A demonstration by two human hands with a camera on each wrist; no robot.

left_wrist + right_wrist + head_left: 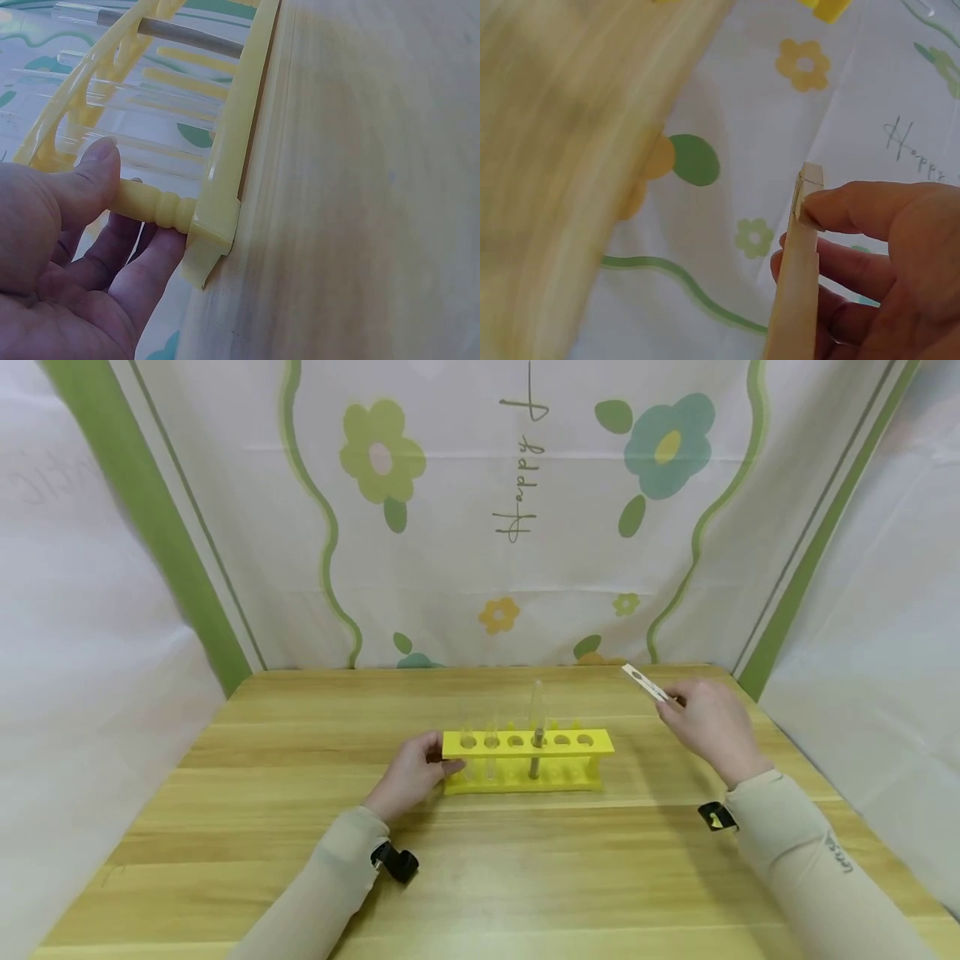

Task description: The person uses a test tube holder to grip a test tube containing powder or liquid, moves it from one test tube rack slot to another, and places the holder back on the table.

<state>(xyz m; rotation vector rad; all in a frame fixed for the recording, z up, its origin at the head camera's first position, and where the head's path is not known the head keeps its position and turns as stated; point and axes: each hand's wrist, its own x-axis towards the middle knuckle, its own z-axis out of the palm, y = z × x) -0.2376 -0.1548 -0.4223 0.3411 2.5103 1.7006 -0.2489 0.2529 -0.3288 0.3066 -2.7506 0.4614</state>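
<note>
A yellow test tube rack [528,743] stands upright on the table. My left hand [411,774] grips its left end; in the left wrist view the thumb and fingers close round the end post [154,204]. Clear test tubes [491,764] sit in the leftmost holes. Nearer the middle, a taller test tube [537,702] holds something dark grey in its lower part. Right of the rack and above the table, my right hand [708,727] holds a wooden test tube holder [645,682] between thumb and fingers, its long end pointing up and left. No tube is in the holder.
The wooden table [480,877] ends at the back against a white curtain [450,527] printed with flowers. Similar white cloth hangs on both sides. Black straps [395,862] circle both wrists.
</note>
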